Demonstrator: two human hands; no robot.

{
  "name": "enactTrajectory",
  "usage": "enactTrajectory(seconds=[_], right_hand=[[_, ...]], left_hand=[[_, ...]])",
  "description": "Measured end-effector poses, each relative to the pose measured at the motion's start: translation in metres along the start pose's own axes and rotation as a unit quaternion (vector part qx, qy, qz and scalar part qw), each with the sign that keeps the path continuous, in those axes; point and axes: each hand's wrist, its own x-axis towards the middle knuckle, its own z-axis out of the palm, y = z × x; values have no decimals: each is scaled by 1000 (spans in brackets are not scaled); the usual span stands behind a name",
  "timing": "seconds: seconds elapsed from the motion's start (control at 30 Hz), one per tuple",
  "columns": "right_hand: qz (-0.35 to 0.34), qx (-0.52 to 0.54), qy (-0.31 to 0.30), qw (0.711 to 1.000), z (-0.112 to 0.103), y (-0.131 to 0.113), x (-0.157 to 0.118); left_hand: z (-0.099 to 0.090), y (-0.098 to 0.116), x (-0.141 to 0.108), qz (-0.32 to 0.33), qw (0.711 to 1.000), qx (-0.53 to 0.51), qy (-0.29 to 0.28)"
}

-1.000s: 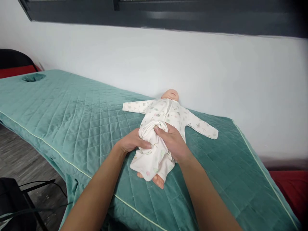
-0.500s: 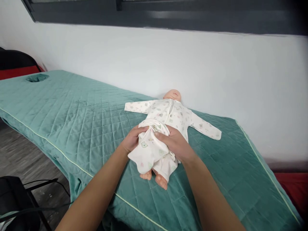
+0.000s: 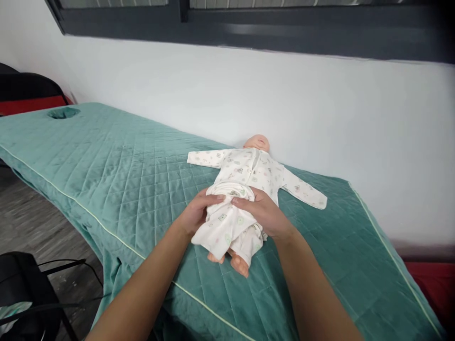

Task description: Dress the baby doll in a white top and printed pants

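A baby doll (image 3: 256, 142) lies on its back on a green quilted bed cover (image 3: 142, 175), its head toward the wall and both sleeves spread. It wears a white patterned top (image 3: 241, 166). White patterned pants (image 3: 225, 225) are bunched around its hips and legs, and its bare feet (image 3: 240, 265) poke out at the bottom. My left hand (image 3: 199, 208) grips the bunched waist on the left side, thumb on top. On the right side my right hand (image 3: 265, 208) grips the same cloth, its thumb close to the other one. The fingers beneath the cloth are hidden.
A white wall (image 3: 320, 113) with a dark window frame (image 3: 284, 33) rises behind the bed. The cover has a hole (image 3: 64, 112) at far left. Black-and-red chair (image 3: 31, 94) stands beyond it. A black chair and cables are at lower left, red fabric (image 3: 430, 284) at lower right.
My hands have drawn closer together at the thumbs, and the loose cloth hanging over the legs has changed shape, now lying flatter. The camera view has shifted slightly.
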Motion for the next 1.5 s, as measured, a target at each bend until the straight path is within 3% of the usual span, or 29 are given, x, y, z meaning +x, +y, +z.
enactTrajectory(seconds=[0.23, 0.47, 0.6, 0.77, 0.87, 0.97, 1.13, 1.37, 1.5], right_hand=[[-53, -139, -35, 988, -3, 0, 1], [-44, -242, -48, 968, 3, 3, 1], [-58, -302, -71, 949, 3, 3, 0], [-76, -411, -111, 902, 3, 6, -1], [-78, -472, -104, 872, 5, 9, -2], [-74, -499, -98, 858, 5, 12, -2], [-73, -468, -102, 875, 4, 13, -2], [-82, -439, -73, 892, 7, 13, -2], [-87, -426, -81, 897, 7, 9, -3]], left_hand=[[15, -17, -53, 14, 997, 21, 69], [59, -30, -101, 30, 977, -29, 210], [70, -54, -118, 31, 963, -63, 259], [42, -86, -130, 49, 949, 1, 312], [15, -86, -131, 73, 921, 136, 359], [-2, -75, -128, 85, 884, 272, 370], [-7, -58, -117, 70, 844, 391, 360], [-13, -51, -99, 58, 836, 460, 293], [-11, -52, -93, 61, 834, 448, 317]])
